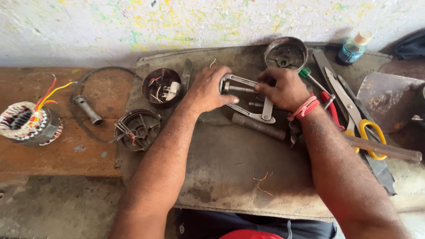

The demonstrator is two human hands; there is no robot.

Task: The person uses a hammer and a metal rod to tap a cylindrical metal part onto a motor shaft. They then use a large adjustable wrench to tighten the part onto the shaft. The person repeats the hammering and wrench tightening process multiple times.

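Worn grey matting covers the counter (230, 177), where the left hand (208, 90) and right hand (283, 88), palms down, both grip a metal puller tool (248, 99) mid-mat. Near right lie yellow-handled scissors (358, 119); far behind sits a round metal cover (285, 54); a wound stator (26, 124) rests far left.

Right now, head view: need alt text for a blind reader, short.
Two bare hands, left hand and right hand, grip a metal puller tool over a worn mat. Around them lie scissors, a round motor cover and a wound stator.
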